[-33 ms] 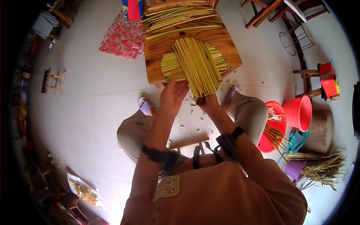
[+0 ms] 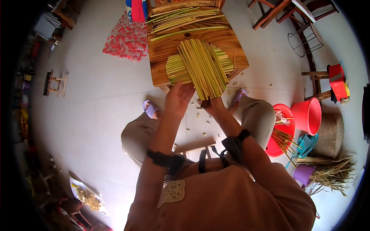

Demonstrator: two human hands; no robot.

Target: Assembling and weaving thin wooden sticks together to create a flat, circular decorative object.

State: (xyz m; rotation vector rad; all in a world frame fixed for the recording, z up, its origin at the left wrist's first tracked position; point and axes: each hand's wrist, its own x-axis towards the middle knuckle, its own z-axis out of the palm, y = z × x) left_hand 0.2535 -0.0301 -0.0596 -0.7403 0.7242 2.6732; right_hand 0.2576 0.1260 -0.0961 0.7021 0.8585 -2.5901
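Observation:
A flat fan of yellow-green stalks [image 2: 202,67] lies on a low wooden table [image 2: 165,50], crossing another layer of stalks [image 2: 174,69] beneath it. My right hand [image 2: 210,104] grips the fan's near ends just past the table's front edge. My left hand [image 2: 179,98] is spread flat beside it, its fingertips at the table edge next to the stalks' near ends. More loose stalks [image 2: 185,17] lie along the far side of the table.
To my right stand a red basin [image 2: 279,134] with sticks, a red bucket [image 2: 308,115], a woven basket [image 2: 332,131] and a pile of dry straw [image 2: 331,173]. A red patterned sheet [image 2: 127,38] and a small stool [image 2: 56,82] lie on the left. Chairs [image 2: 277,11] stand far right.

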